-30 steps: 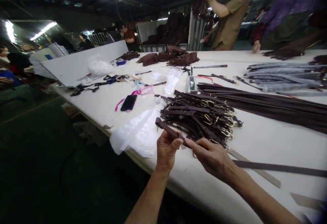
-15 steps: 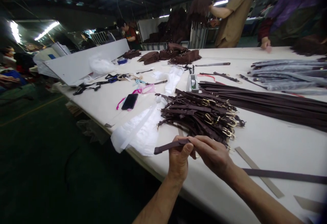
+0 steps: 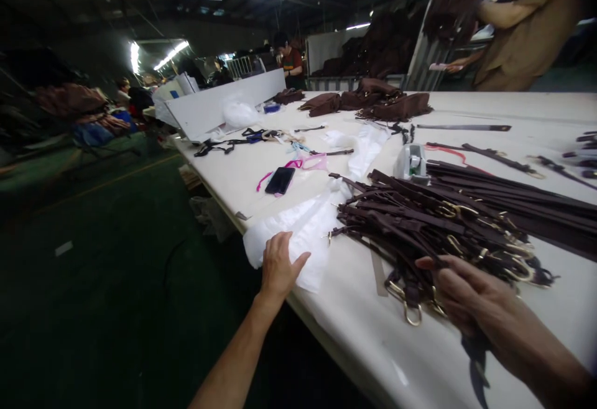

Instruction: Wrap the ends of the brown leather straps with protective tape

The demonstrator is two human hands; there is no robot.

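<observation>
My left hand [image 3: 278,269] is open over the near edge of the table, its fingers spread at the white plastic sheet [image 3: 305,225]; contact with the sheet is hard to make out. My right hand [image 3: 485,309] is closed around a dark brown strap [image 3: 476,365], whose blurred lower end hangs below the palm. Just beyond that hand lies a heap of dark brown straps [image 3: 396,216] with gold-coloured buckles and clips. One gold clip [image 3: 413,316] sticks out of the heap toward the table's front.
A phone [image 3: 280,180] lies left of the heap beside pink ribbon. Long brown strips [image 3: 513,197] stretch right behind the heap, near a clear-wrapped dispenser-like object [image 3: 413,161]. Brown bags [image 3: 368,99] sit farther back. A person [image 3: 517,36] stands across the table [image 3: 312,319].
My hands have parted: the left has let go of the strap and moved left to the white sheet, while the right has moved right with a strap. The view has turned left.
</observation>
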